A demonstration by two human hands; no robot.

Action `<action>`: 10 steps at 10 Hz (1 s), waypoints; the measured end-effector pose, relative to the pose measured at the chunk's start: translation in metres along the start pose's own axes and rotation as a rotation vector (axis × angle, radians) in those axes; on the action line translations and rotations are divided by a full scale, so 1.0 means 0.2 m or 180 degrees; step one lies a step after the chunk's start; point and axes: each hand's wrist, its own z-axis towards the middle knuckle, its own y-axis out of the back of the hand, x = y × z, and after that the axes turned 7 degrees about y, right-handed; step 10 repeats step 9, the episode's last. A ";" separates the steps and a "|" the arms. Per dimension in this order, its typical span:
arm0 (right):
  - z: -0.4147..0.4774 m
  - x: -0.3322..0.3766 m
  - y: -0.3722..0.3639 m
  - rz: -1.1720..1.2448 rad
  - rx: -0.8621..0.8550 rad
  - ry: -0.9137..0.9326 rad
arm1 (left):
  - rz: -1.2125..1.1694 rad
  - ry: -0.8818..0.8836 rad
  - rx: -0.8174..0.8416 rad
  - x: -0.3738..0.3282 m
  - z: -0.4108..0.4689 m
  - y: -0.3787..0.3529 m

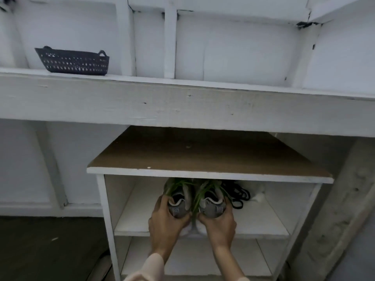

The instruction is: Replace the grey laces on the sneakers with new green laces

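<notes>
**Sneakers (211,206) gripped by their heels**

They stand side by side on a white shelf (263,222), green laces (175,186) showing. Left hand (165,220) fingers curl round one heel, right hand (219,222) round the other. Dark laces (237,194) lie behind.

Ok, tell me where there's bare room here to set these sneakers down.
The cabinet's brown top is bare. On the shelf below, room lies between the left wall and the left sneaker; right of the right sneaker, dark laces crowd it. The ledge right of the basket is free too.
</notes>
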 end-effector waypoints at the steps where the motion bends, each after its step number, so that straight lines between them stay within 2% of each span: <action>1: 0.06 -0.07 -0.04 0.0008 0.0023 0.0142 | 0.0066 -0.0087 0.0005 0.04 0.07 -0.05; 4: 0.15 -0.23 -0.16 -0.0372 -0.0043 0.0403 | 0.0046 -0.0215 -0.0074 0.10 0.16 -0.14; 6: 0.17 -0.25 -0.17 -0.0402 0.0075 0.0433 | 0.0142 -0.0057 0.0251 0.15 0.21 -0.16; 8: 0.13 -0.18 -0.07 -0.0566 0.0511 0.0258 | 0.0785 0.0213 0.0737 0.06 0.16 -0.05; 9: 0.07 -0.05 0.02 -0.0623 0.0480 0.0208 | 0.1070 0.0561 0.1004 -0.04 0.09 0.08; 10: 0.07 -0.05 0.02 -0.0623 0.0480 0.0208 | 0.1070 0.0561 0.1004 -0.04 0.09 0.08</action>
